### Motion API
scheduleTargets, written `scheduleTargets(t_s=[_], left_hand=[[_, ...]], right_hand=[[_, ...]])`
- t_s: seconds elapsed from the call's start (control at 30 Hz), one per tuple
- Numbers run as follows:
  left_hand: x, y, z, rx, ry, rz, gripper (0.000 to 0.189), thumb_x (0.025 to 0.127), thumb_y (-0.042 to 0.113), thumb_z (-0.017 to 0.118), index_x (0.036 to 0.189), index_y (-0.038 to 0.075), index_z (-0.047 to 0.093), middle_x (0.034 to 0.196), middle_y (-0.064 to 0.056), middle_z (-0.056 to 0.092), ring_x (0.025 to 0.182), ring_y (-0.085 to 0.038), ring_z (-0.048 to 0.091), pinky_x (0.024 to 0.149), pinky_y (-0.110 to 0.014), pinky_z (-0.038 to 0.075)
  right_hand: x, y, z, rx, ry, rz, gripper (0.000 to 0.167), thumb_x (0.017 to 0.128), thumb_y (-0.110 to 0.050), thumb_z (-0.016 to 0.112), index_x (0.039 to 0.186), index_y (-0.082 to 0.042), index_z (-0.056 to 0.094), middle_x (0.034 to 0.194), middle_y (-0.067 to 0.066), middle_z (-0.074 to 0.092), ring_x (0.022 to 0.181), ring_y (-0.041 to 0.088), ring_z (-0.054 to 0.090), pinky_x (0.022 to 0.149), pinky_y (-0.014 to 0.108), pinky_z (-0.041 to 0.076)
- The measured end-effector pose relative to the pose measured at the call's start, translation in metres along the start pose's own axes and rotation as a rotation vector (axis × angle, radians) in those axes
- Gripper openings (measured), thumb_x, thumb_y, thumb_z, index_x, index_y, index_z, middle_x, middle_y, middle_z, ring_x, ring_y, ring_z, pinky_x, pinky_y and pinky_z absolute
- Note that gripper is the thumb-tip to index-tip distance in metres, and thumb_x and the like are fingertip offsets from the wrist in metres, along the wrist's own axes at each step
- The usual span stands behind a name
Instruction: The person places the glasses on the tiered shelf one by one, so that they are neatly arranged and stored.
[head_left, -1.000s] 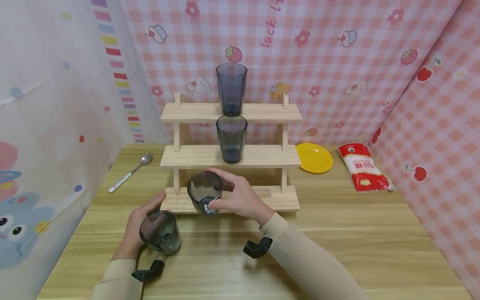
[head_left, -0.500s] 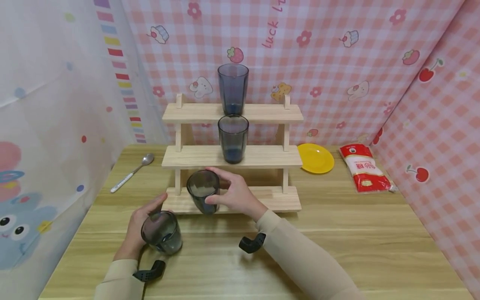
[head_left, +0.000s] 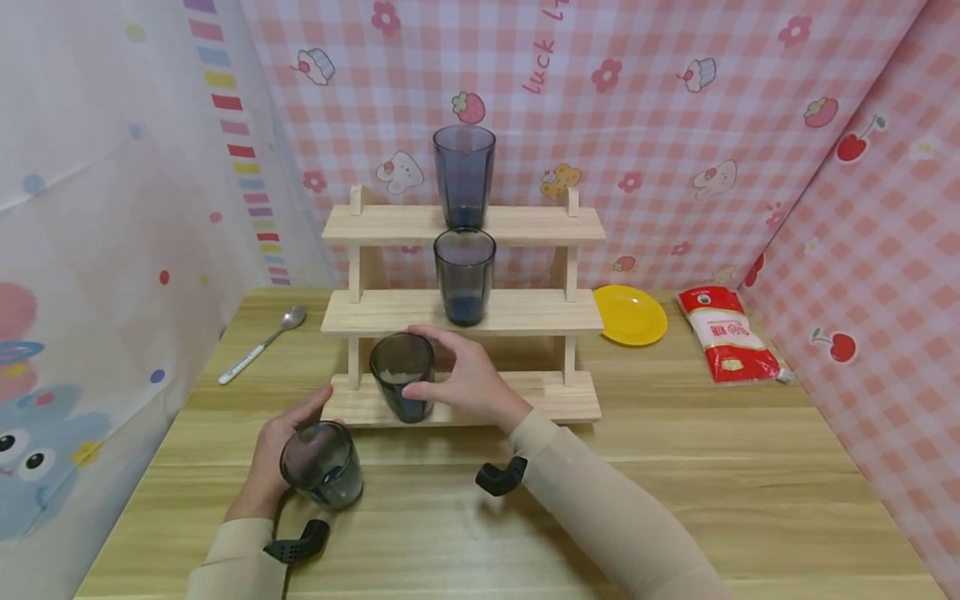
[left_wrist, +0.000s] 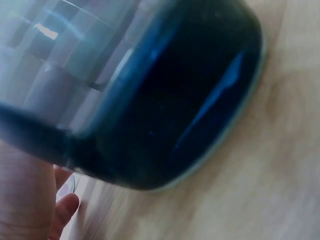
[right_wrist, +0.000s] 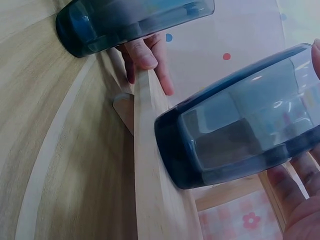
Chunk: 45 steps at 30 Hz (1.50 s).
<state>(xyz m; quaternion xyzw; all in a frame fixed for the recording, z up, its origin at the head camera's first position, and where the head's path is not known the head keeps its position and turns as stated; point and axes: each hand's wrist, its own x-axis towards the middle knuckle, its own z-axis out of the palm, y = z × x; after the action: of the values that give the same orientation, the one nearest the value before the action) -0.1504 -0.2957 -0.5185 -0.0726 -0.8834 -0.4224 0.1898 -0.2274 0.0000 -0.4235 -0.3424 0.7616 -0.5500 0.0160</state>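
My right hand grips a dark smoky glass that stands on the lowest step of a wooden three-step shelf; the right wrist view shows this glass resting on the step's edge. My left hand holds a second dark glass on the table in front of the shelf's left end; it fills the left wrist view as a dark glass. Two more dark glasses stand on the shelf, one on the middle step and one on the top step.
A spoon lies on the wooden table left of the shelf. A yellow plate and a red-and-white packet lie to its right. Pink checked cloth walls close in the back and right.
My right hand has carried its glass slightly back and up onto the lowest step. The left hand and its glass have stayed in place.
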Motion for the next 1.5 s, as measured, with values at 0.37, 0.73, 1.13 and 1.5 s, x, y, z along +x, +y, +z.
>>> scheduleTargets(t_s=[0.37,0.73,1.13,1.5], left_hand=[[0.0,-0.001,0.0,0.003,-0.008,0.01,0.052,0.083,0.023,0.077,0.133,0.017,0.06,0.134,-0.004,0.058,0.122,-0.004,0.05,0.099,-0.006,0.031],[0.0,-0.001,0.0,0.01,-0.014,0.002,0.052,0.084,0.025,0.076,0.133,0.017,0.06,0.135,-0.005,0.057,0.123,-0.012,0.051,0.099,-0.006,0.031],[0.001,-0.003,0.0,0.007,-0.01,0.008,0.052,0.083,0.023,0.077,0.132,0.017,0.06,0.134,-0.004,0.058,0.122,-0.007,0.051,0.099,-0.006,0.031],[0.001,0.0,-0.003,-0.008,-0.006,0.007,0.053,0.082,0.021,0.078,0.132,0.017,0.061,0.133,-0.004,0.058,0.121,-0.001,0.049,0.099,-0.007,0.031]], right_hand=[[0.005,0.004,0.005,0.023,0.002,-0.003,0.077,0.075,-0.034,0.084,0.141,-0.02,0.048,0.139,-0.012,0.05,0.122,0.007,0.05,0.098,0.031,0.045],[0.007,0.004,0.008,0.022,0.011,-0.004,0.075,0.075,-0.031,0.083,0.141,-0.021,0.048,0.14,-0.012,0.049,0.126,0.007,0.047,0.102,0.033,0.042],[0.011,0.006,0.013,0.047,0.017,-0.004,0.073,0.075,-0.028,0.084,0.139,-0.027,0.05,0.138,-0.012,0.052,0.124,0.006,0.048,0.103,0.029,0.041],[-0.033,-0.046,-0.004,0.117,0.181,-0.1,0.065,0.077,0.003,0.077,0.135,0.006,0.047,0.134,0.021,0.052,0.126,0.028,0.048,0.105,0.048,0.038]])
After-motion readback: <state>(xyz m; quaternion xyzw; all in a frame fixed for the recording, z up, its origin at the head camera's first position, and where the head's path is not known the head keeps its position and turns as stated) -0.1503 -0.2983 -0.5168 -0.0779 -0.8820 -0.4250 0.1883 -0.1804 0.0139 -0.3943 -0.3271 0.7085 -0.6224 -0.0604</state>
